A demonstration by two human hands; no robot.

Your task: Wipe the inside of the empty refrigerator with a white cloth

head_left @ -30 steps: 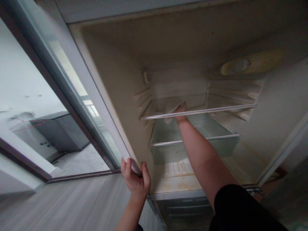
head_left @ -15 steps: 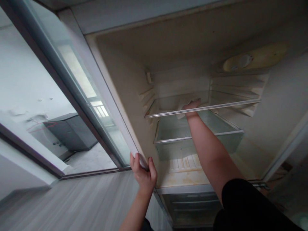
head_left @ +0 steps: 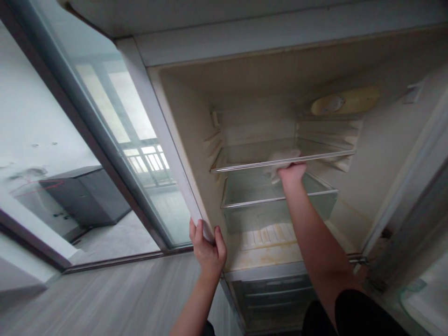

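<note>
A pale wood-grain floor (head_left: 105, 289) is running up to a sliding glass door (head_left: 115, 140) on the left, and an open fridge (head_left: 182, 140) is standing beside it. Nearest me, the person's left hand (head_left: 207, 247) is gripping the fridge's front edge, thumb on the inside and fingers curled round the outside, just as it was a second ago. Beyond it, the stained compartment floor (head_left: 266, 254) and a clear drawer (head_left: 280, 210) are sitting empty. Higher up, the right hand (head_left: 292, 171) is pressing a white cloth (head_left: 282, 156) onto the glass shelf (head_left: 241, 156). Within the last second it has been sliding from left of the middle to right of it, out to the front rim. Its fingers are hidden behind that rim, so I cannot tell their spread. A yellowed dial housing (head_left: 345, 100) is showing farthest back.
</note>
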